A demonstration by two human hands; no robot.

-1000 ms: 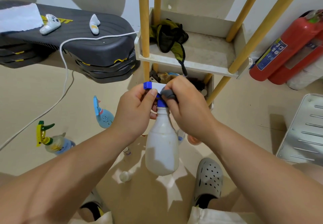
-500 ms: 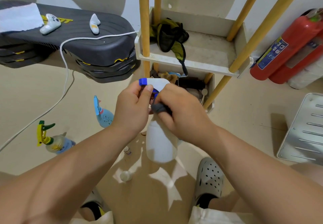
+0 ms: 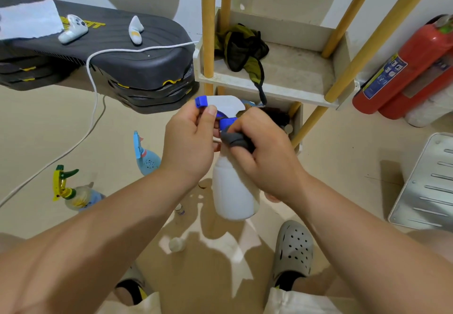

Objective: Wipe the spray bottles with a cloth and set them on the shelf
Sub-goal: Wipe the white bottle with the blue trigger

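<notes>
Wiping a spray bottle (image 3: 232, 191) in mid-air before the shelf (image 3: 282, 93), pinching its top with the left hand (image 3: 188, 147), gripping the cloth (image 3: 235, 140) in the right hand (image 3: 267, 156), with a blue bottle (image 3: 147, 159) and a yellow-topped bottle (image 3: 73, 193) waiting on the floor (image 3: 49, 129).

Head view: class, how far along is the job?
Done: no bottle on the white shelf's upper tier. In hand: left hand holds the white plastic spray bottle; right hand presses a grey cloth at its neck. Left: light-blue bottle and yellow-triggered clear bottle on the floor.
</notes>
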